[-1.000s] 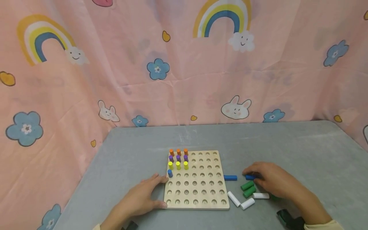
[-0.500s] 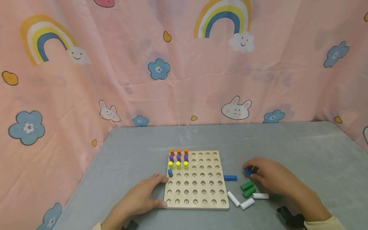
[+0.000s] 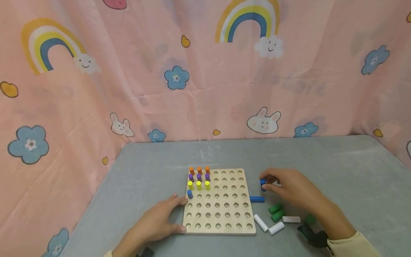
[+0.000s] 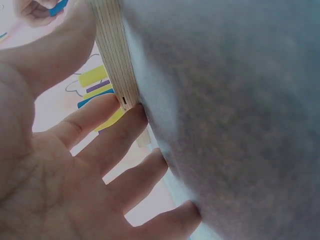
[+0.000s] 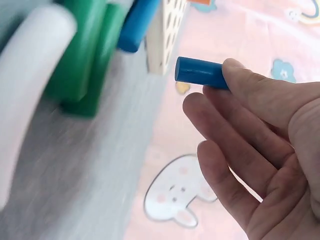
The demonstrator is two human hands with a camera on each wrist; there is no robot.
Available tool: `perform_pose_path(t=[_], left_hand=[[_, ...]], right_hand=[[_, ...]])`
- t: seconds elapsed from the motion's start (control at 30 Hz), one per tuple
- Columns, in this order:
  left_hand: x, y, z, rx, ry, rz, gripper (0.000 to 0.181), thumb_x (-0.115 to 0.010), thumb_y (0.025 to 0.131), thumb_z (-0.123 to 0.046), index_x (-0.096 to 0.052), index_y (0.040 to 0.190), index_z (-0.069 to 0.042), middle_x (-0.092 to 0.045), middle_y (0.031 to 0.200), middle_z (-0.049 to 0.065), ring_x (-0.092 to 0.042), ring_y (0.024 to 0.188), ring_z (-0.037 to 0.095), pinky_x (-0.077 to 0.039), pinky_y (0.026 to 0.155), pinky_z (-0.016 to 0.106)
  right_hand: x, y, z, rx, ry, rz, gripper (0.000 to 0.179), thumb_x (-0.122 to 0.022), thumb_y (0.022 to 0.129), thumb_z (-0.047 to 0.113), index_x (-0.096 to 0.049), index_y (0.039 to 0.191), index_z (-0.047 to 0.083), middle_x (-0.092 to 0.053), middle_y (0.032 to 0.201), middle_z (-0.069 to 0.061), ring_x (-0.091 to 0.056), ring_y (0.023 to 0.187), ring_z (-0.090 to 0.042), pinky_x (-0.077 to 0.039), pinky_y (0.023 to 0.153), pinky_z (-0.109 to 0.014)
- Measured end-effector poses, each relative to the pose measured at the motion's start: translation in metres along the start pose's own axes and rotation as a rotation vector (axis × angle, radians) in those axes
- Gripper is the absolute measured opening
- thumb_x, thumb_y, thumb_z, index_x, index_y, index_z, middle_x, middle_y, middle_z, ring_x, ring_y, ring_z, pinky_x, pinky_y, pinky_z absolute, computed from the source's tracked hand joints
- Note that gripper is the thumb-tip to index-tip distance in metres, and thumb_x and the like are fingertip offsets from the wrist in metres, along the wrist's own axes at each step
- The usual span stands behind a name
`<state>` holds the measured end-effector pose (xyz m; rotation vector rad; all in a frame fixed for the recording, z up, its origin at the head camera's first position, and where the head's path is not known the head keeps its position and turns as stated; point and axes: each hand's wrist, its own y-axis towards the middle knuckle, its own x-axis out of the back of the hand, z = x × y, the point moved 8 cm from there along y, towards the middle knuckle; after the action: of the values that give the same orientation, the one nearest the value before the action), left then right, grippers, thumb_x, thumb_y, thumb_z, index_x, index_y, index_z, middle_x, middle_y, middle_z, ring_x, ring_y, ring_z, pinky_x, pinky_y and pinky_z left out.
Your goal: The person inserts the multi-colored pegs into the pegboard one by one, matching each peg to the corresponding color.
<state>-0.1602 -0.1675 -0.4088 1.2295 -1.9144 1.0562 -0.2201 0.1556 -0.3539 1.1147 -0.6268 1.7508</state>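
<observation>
Left hand [image 3: 157, 221]: fingers spread, gripping nothing round, touching left edge of wooden board [image 3: 222, 210]. Board lies between two and three o'clock from this hand. Standing blue peg [image 3: 189, 194] in board, at two o'clock. Lying blue peg [image 3: 258, 199] just beside board's right edge. Right hand [image 3: 293, 189]: thumb and fingertips pinch nearly upright blue peg [image 3: 263, 185], at nine o'clock of hand.

Light falls softly, though the white peg [image 5: 32, 67] (right wrist view) blurs.
</observation>
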Motion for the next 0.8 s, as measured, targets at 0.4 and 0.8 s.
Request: perform_pose_path(t=[0.4, 0.8], left_hand=[[-0.001, 0.0, 0.001, 0.006, 0.002, -0.006, 0.074, -0.086, 0.069, -0.046, -0.058, 0.135, -0.028, -0.047, 0.154, 0.011, -0.04, 0.144, 0.039, -0.03, 0.114, 0.067], [0.0, -0.001, 0.0, -0.004, 0.012, -0.013, 0.074, -0.086, 0.069, -0.047, -0.058, 0.135, -0.028, -0.047, 0.154, 0.01, -0.04, 0.144, 0.04, -0.031, 0.112, 0.069]], right_hand=[[-0.006, 0.022, 0.045, 0.092, 0.026, -0.011, 0.02, -0.075, 0.089, 0.022, -0.071, 0.109, 0.019, -0.073, 0.096, 0.012, -0.068, 0.089, -0.007, -0.056, 0.08, -0.037], [-0.021, 0.044, 0.082, 0.131, 0.071, 0.051, 0.019, -0.074, 0.09, 0.023, -0.071, 0.108, 0.019, -0.073, 0.097, 0.012, -0.069, 0.091, -0.008, -0.056, 0.08, -0.034]])
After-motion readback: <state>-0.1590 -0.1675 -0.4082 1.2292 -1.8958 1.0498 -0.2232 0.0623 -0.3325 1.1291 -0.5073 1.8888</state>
